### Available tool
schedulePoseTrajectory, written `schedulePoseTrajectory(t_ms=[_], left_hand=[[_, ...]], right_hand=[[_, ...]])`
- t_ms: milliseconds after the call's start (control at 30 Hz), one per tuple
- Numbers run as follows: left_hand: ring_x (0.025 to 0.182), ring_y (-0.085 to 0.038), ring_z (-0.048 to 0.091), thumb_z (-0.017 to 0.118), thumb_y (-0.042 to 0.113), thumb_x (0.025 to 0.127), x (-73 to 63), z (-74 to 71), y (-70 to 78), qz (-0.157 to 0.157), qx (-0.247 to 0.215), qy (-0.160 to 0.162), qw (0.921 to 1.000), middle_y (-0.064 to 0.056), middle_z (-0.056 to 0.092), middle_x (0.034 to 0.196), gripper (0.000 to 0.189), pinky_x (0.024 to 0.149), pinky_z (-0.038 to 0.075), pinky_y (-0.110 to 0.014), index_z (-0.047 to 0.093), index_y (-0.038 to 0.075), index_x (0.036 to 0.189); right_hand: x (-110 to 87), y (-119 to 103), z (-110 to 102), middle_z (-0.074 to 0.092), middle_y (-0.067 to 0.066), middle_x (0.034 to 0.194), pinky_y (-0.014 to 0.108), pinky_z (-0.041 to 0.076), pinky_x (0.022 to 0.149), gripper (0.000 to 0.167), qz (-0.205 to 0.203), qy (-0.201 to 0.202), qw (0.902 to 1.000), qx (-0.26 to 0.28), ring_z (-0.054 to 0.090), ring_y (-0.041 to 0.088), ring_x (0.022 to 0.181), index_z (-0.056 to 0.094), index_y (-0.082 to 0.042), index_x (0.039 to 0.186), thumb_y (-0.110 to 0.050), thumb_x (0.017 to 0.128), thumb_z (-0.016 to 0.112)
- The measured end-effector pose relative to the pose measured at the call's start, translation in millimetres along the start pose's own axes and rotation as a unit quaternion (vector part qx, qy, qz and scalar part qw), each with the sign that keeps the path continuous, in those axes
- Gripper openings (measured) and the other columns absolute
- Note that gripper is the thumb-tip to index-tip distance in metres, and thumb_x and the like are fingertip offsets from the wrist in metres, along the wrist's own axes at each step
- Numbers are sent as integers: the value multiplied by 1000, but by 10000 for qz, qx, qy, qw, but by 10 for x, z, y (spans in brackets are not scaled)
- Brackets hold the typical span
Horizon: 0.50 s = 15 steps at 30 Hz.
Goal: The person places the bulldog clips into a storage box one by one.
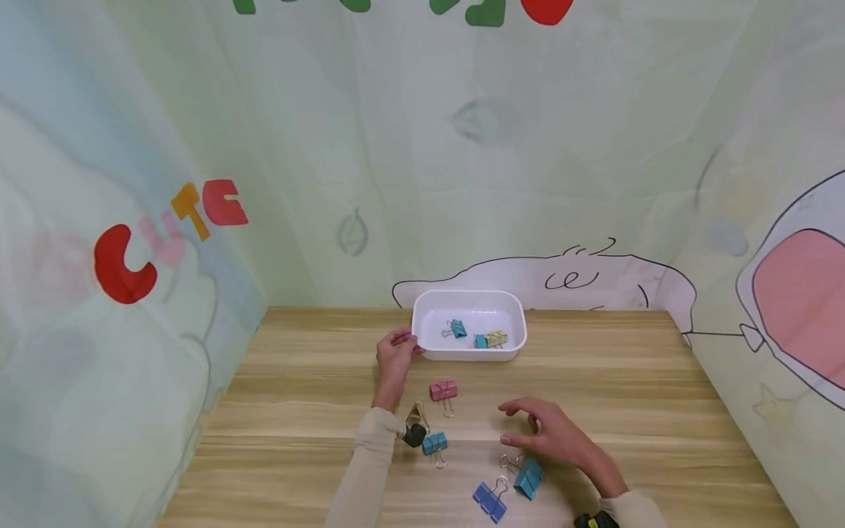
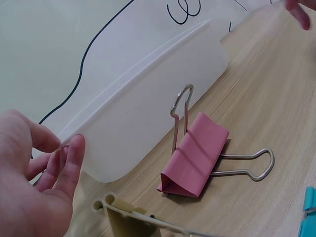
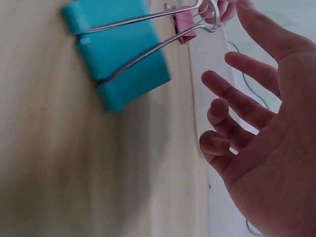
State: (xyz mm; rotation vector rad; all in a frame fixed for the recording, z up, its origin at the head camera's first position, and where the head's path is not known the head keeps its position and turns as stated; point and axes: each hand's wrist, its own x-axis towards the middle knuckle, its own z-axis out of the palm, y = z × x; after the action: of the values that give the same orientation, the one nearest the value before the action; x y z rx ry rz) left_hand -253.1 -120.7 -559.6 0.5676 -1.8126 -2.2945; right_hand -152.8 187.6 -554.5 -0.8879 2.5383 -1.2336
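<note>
At its left front corner, the white plastic tray (image 1: pixel 470 356) has its rim pinched by my left hand (image 1: pixel 394 362), thumb and fingers on either side of the edge (image 2: pixel 74 129). A pink binder clip (image 2: pixel 195 155) stands on the table close to that hand, and a gold binder clip (image 1: pixel 416 415) lies by the left wrist, partly hidden. My right hand (image 1: pixel 556 434) hovers with spread, slightly bent fingers and holds nothing. Near it lies a large teal binder clip (image 1: pixel 529 478), which also shows large as a teal clip (image 3: pixel 118 49) in the right wrist view.
Inside the tray are a teal clip (image 1: pixel 458 328), another teal clip (image 1: pixel 480 341) and a gold clip (image 1: pixel 497 338). A light blue clip (image 1: pixel 435 444) and a dark blue clip (image 1: pixel 490 502) lie on the wooden table (image 1: pixel 614 381). A printed curtain (image 1: pixel 297 183) hangs behind the tray.
</note>
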Motion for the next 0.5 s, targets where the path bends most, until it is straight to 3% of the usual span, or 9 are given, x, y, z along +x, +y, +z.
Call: schedulePoseTrajectory(t_ms=[133, 267, 500], left_hand=[[95, -37, 67, 63, -11, 94, -4, 5, -1, 39, -27, 9, 10000, -19, 62, 109, 31, 79, 67, -31, 61, -14, 125], [91, -35, 68, 63, -11, 94, 2, 8, 0, 93, -37, 55, 9999, -19, 62, 107, 30, 74, 66, -27, 62, -14, 124], [93, -37, 67, 63, -10, 95, 2, 8, -11, 122, 7, 4, 9999, -19, 61, 108, 30, 74, 66, -26, 61, -15, 125]], right_hand=[[-182, 49, 0, 71, 5, 119, 23, 52, 68, 50, 248, -234, 9994, 43, 58, 14, 81, 69, -9, 130, -37, 90, 82], [-334, 85, 6, 70, 1, 122, 28, 55, 86, 52, 252, -377, 9989, 104, 60, 17, 100, 69, -13, 129, -39, 87, 84], [-507, 143, 44, 67, -6, 119, 23, 50, 85, 47, 269, -503, 9981, 230, 57, 14, 101, 72, -21, 127, -41, 87, 83]])
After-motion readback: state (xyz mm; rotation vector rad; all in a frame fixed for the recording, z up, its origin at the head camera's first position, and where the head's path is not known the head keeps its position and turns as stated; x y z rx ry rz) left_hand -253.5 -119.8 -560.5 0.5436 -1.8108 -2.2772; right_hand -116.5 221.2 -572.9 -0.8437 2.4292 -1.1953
